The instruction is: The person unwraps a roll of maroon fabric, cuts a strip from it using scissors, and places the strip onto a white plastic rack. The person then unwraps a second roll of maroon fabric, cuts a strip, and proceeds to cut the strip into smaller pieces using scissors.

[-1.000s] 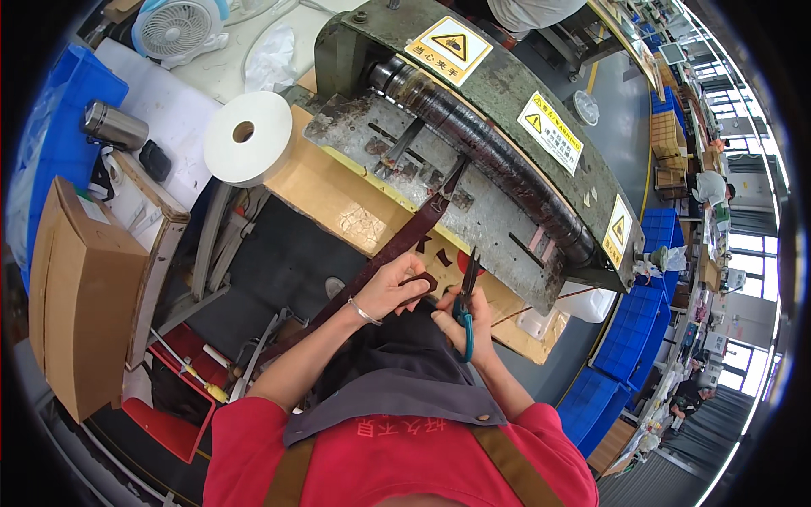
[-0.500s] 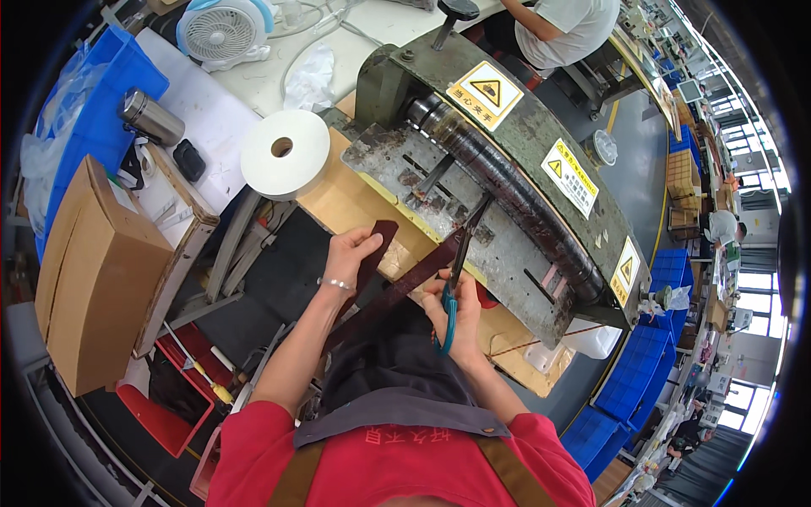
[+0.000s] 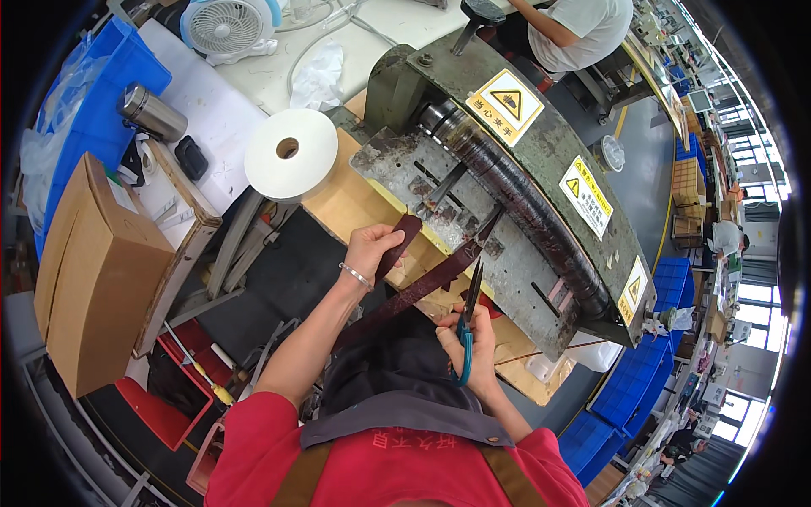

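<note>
My left hand (image 3: pixel 370 257) pinches one end of a dark maroon strip (image 3: pixel 409 236) between thumb and fingers, in front of the machine. Another length of maroon strip (image 3: pixel 404 300) slants from near my apron up to the metal guide (image 3: pixel 488 226) on the machine's plate. I cannot tell whether both lengths are one piece. In my right hand (image 3: pixel 481 342) are teal-handled scissors (image 3: pixel 465 346), their dark blades pointing up toward the machine. The blade tips are close to the strip's far part; whether they touch it cannot be made out.
The green roller machine (image 3: pixel 541 135) with warning labels fills the middle right. A white roll (image 3: pixel 291 156) lies left of its plate (image 3: pixel 397 160). Farther left are a cardboard box (image 3: pixel 106 279), a steel flask (image 3: pixel 152 112) and a blue bin (image 3: pixel 118 68). A person (image 3: pixel 583 34) sits behind the machine.
My right hand has drawn the scissors down toward me, their blades away from where they overlapped the strip. My left hand has moved right with its strip end. The view has shifted slightly.
</note>
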`<state>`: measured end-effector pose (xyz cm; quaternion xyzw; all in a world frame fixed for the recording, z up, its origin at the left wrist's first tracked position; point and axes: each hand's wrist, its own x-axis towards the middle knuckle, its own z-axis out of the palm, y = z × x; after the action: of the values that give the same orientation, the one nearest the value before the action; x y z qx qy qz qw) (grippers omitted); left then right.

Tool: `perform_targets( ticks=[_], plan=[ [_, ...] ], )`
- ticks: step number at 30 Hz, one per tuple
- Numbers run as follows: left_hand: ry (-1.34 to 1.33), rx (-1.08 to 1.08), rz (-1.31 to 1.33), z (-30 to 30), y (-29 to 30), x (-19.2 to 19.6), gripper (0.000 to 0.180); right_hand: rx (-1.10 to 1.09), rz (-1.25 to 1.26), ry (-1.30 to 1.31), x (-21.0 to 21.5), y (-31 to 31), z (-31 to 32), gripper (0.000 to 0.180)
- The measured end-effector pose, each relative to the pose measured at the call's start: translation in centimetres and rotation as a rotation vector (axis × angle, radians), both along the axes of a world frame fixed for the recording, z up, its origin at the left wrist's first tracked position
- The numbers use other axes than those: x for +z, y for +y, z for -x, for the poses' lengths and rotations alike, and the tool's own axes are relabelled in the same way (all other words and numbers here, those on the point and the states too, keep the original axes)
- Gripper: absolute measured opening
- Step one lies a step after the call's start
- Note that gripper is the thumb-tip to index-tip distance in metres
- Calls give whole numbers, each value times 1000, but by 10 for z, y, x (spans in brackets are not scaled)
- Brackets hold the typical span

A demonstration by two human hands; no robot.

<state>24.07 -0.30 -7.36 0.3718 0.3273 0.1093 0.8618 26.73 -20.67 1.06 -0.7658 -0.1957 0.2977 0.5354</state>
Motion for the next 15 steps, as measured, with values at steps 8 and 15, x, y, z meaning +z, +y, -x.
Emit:
perform_targets(
  ticks=[8,15],
  plan=[
    [40,44,-65,-12,-3,12,13,85,137,-82,17,4,-7,33],
    [160,76,-121,-22,-6,23,14,339,479,-103,56,14,-47,36]
  ],
)
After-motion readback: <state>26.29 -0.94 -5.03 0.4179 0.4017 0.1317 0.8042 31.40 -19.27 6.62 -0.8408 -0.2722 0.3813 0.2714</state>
